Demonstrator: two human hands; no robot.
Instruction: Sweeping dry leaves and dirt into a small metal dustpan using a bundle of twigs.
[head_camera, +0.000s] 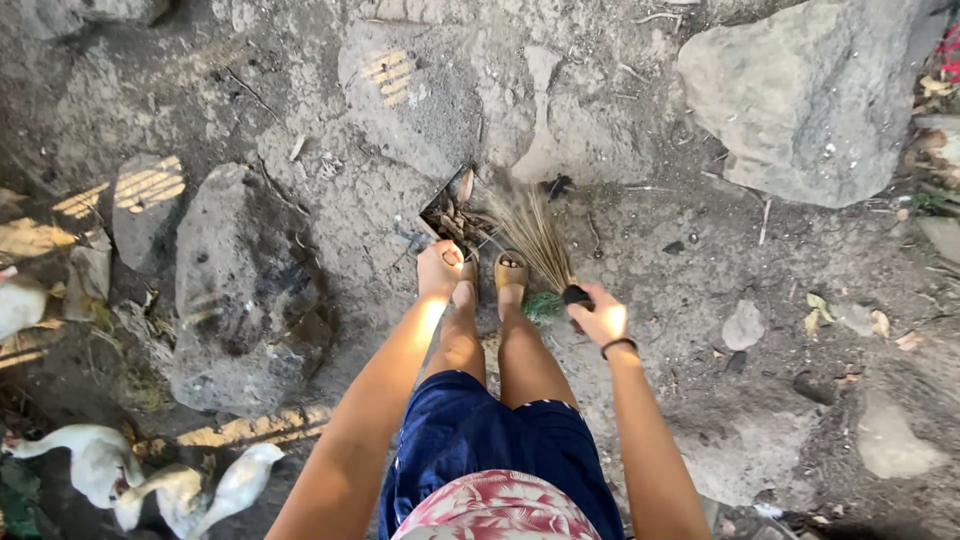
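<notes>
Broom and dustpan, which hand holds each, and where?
The right hand grips the broom by its dark handle end. The left hand holds the dustpan at its near edge.

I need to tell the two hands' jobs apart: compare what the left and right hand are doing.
The left hand holds the dark dustpan by its edge; the right hand closes its grip around the straw broom at its dark handle. The right wrist wears a dark band; the left is bare. The left reaches further forward. Both are lowered beside the sandalled feet.
</notes>
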